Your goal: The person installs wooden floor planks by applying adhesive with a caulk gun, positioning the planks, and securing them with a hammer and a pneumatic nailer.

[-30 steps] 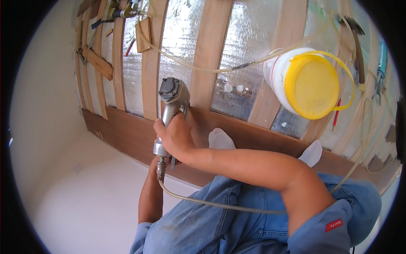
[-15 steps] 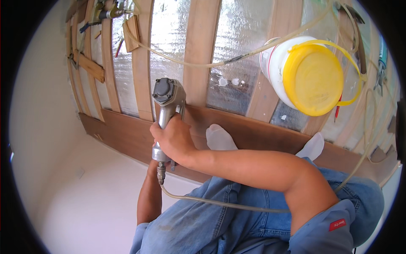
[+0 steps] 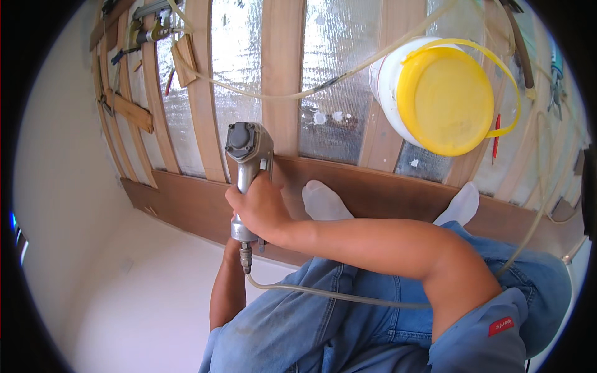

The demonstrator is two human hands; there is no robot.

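Observation:
My right hand (image 3: 261, 202) is wrapped round the grip of a silver pneumatic nail gun (image 3: 250, 146), whose dark cap faces up. The tool stands over a brown floorboard (image 3: 193, 202); whether its nose touches the board is hidden. From the fitting at the handle's end, a clear air hose (image 3: 323, 293) runs across my lap. My left forearm (image 3: 227, 286) reaches under the handle, and the nail gun and my right hand hide the left hand. My feet in white socks (image 3: 326, 202) rest on the board on either side of its middle.
Wooden battens (image 3: 281, 74) over silver foil lie beyond the board. A white bucket with a yellow lid (image 3: 444, 102) stands on them at right, near a red pencil (image 3: 496, 140), pliers (image 3: 555, 93) and a hammer (image 3: 519, 46). Wood offcuts (image 3: 130, 112) and tools lie far left, beside a wall.
The whole view has shifted slightly, the bucket and battens sitting a little farther left. The nail gun appears slightly lower and to the right, still in my right hand.

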